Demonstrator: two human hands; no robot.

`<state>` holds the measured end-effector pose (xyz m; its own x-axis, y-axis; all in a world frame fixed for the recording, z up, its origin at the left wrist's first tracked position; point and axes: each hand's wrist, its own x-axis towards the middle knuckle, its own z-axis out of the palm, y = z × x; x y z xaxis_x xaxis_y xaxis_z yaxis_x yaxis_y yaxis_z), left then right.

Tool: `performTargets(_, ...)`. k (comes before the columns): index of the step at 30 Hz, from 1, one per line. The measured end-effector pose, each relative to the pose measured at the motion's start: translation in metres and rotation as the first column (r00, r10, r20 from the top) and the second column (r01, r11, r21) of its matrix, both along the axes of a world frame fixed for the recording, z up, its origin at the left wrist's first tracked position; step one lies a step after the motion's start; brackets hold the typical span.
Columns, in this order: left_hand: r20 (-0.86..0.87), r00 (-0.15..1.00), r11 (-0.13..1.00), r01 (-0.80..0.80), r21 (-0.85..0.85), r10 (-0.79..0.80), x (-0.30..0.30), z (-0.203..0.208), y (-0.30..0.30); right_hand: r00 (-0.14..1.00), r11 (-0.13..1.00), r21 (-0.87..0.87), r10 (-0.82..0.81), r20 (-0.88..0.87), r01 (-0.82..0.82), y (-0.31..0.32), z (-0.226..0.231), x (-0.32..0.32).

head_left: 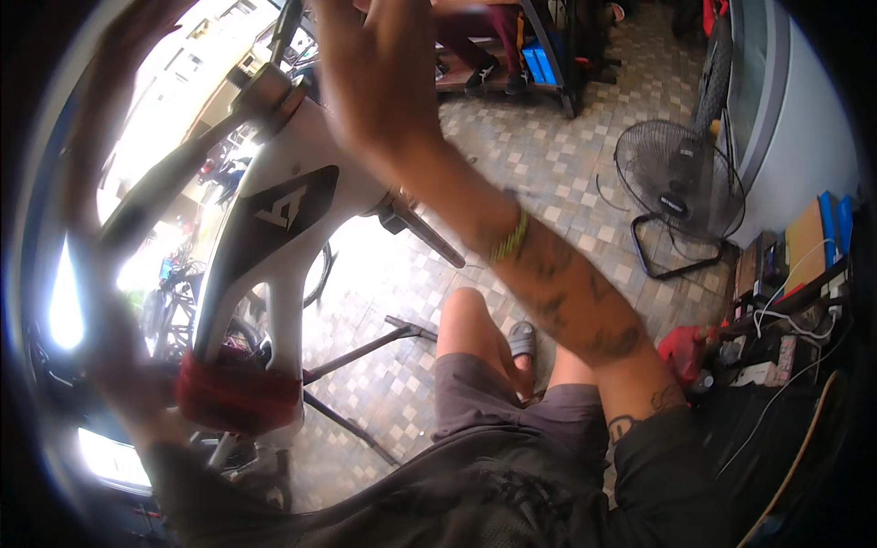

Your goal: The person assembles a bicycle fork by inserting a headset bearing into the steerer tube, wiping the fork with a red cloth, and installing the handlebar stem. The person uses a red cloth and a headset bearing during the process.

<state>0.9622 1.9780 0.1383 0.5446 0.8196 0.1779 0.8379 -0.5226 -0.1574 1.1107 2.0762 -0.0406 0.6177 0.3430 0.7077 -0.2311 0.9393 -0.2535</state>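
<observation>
A white bicycle frame [338,169] with a black panel [279,215] stands before me on the left. Red material [239,397] wraps its lower part. Across the upper middle reaches my right arm, with a yellow-green band near the wrist. My right hand [379,82] is raised beside the frame's top end, blurred, its fingers partly cut off by the upper edge. My left hand [96,201] is a close, smeared shape along the left rim. A blurred bar-like form runs from there to the dark ring [267,89] on the frame; whether it is a finger cannot be made out.
Stand legs [361,352] spread on the tiled floor [548,173] below the frame. A black fan [676,178] stands at the right, near a cluttered shelf [795,315] with cables and a red container [681,356]. Another person's legs [480,41] show by a rack at the top.
</observation>
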Motion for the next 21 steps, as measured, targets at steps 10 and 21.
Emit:
performTargets(10,-0.618,0.711,0.737,0.212,0.642,0.335,0.028,-0.069,-0.112,0.220,0.203,-0.094,0.945,-0.243,-0.975,0.090,0.063,-0.038)
performTargets(21,-0.192,0.874,0.803,-0.296,0.517,0.446,-0.057,-0.048,-0.009,0.768,0.745,0.195,0.634,0.088,-0.638,-0.007,-0.002,0.068)
